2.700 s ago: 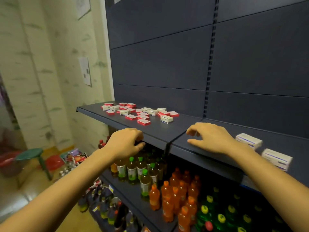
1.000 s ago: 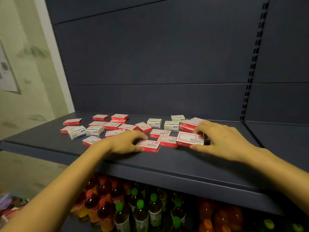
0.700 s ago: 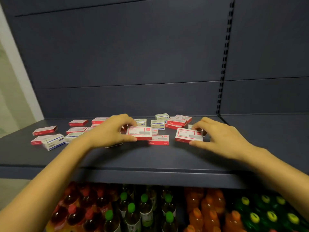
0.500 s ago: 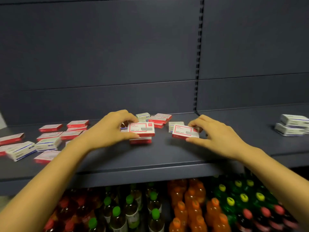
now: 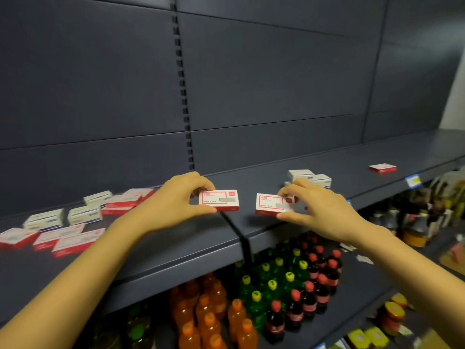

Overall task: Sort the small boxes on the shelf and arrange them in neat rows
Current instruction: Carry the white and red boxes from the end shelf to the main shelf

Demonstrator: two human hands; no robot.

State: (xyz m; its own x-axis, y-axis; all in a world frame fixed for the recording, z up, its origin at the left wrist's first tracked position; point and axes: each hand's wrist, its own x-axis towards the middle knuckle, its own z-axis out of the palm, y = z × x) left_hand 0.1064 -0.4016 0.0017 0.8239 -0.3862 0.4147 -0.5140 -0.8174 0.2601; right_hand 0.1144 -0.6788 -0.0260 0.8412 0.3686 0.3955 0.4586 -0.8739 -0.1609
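My left hand [image 5: 173,197] grips a small red-and-white box [image 5: 218,199] by its left end, just above the dark shelf [image 5: 191,238]. A second red-and-white box [image 5: 273,204] is pinched in my right hand [image 5: 319,210] over the shelf's right section. Several loose red boxes [image 5: 68,239] and blue-and-white boxes [image 5: 84,214] lie scattered at the left. Blue-and-white boxes [image 5: 310,176] sit behind my right hand. One lone red box [image 5: 382,167] lies far right.
A seam [image 5: 234,224] divides the two shelf sections between my hands. Below stand orange bottles [image 5: 208,313], green bottles [image 5: 271,280] and dark red-capped bottles [image 5: 317,278]. The slotted upright [image 5: 182,79] runs up the back panel. A blue price tag [image 5: 412,180] hangs on the shelf edge.
Both hands lifted a red box each from the pile and carried them rightward to the seam. The view has swung right, revealing the right shelf section.
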